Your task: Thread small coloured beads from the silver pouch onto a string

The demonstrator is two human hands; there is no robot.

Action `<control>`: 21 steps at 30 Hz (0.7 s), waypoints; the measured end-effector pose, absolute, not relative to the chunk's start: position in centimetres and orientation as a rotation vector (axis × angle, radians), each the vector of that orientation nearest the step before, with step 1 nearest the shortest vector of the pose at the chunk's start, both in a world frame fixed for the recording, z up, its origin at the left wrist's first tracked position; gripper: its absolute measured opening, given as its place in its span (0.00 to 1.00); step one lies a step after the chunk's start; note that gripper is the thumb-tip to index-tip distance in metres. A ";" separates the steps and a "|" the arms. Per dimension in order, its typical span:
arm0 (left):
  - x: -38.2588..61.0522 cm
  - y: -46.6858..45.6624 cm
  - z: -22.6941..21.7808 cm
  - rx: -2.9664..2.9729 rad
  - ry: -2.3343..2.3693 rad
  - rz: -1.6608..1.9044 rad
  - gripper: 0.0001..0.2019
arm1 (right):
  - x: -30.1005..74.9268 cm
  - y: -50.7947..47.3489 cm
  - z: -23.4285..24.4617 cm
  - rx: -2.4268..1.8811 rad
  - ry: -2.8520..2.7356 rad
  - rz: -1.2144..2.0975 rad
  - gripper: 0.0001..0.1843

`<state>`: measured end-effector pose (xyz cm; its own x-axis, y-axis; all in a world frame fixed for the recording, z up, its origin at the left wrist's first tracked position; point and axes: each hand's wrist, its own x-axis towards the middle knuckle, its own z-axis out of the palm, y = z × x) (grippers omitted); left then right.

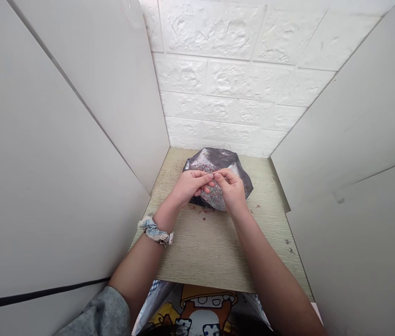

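Observation:
My left hand point(196, 184) and my right hand point(230, 185) meet fingertip to fingertip, both pinched closed. Whatever sits between the tips is too small to make out. Right below them lies a dark, shiny bag point(223, 156), opened out on the wooden board. A heap of small pink, white and greenish pieces point(215, 198) fills its middle; they look like beads, but their kind is not certain. A few reddish pieces point(204, 218) lie loose on the board in front of the bag. Around my left wrist is a light blue scrunchie point(153, 230) with lace trim.
The wooden board point(204, 256) is hemmed in by white panels at the left point(113, 116) and right point(351, 154). Behind it stands a white brick-pattern wall point(232, 79). Small metal fittings point(288, 246) sit near the board's right edge. A dark cord point(43, 292) runs along the lower left.

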<state>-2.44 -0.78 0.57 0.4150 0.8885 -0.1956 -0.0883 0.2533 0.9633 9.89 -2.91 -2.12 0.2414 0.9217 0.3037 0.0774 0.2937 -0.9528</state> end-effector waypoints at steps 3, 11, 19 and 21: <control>-2.4 -0.8 0.5 1.102 0.912 0.791 0.11 | 9.9 -3.1 -1.7 -1.252 -1.301 0.623 0.09; -2.5 -0.7 0.6 1.064 0.904 0.789 0.11 | 9.8 -3.6 -1.1 -1.288 -1.409 0.444 0.09; -2.6 -0.6 0.6 1.116 0.944 0.822 0.11 | 10.6 -3.6 -1.0 -1.223 -1.584 0.293 0.07; -2.6 -0.6 0.6 1.132 0.961 0.821 0.11 | 10.7 -3.5 -1.1 -1.220 -1.641 0.226 0.07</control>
